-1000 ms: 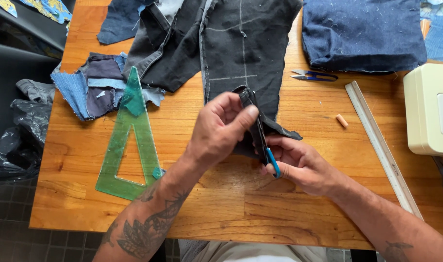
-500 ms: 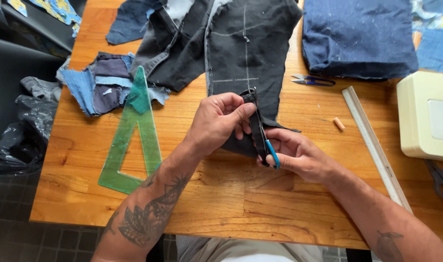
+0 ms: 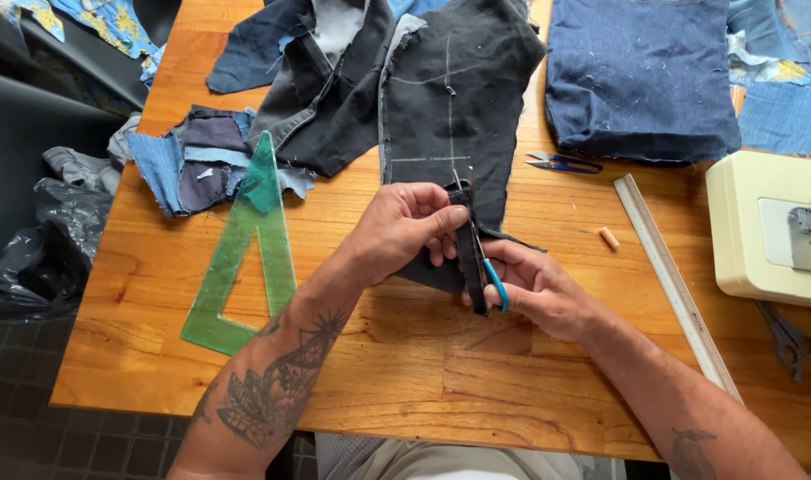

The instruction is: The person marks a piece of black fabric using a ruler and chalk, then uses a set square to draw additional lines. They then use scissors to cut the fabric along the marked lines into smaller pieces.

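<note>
Dark fabric strip, half hidden, pinched by both hands; right also grips blue-handled tool.

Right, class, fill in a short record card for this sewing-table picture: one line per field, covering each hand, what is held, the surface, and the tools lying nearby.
Left hand: pinches the top of a folded strip of black denim fabric
Right hand: holds the strip from below, with a small blue-handled tool against it
Surface: wooden table
Left of hands: green transparent plastic triangle ruler
Right of hands: long clear straight ruler, cream sewing machine
Behind: blue-handled scissors, chalk-marked black fabric panel
</note>
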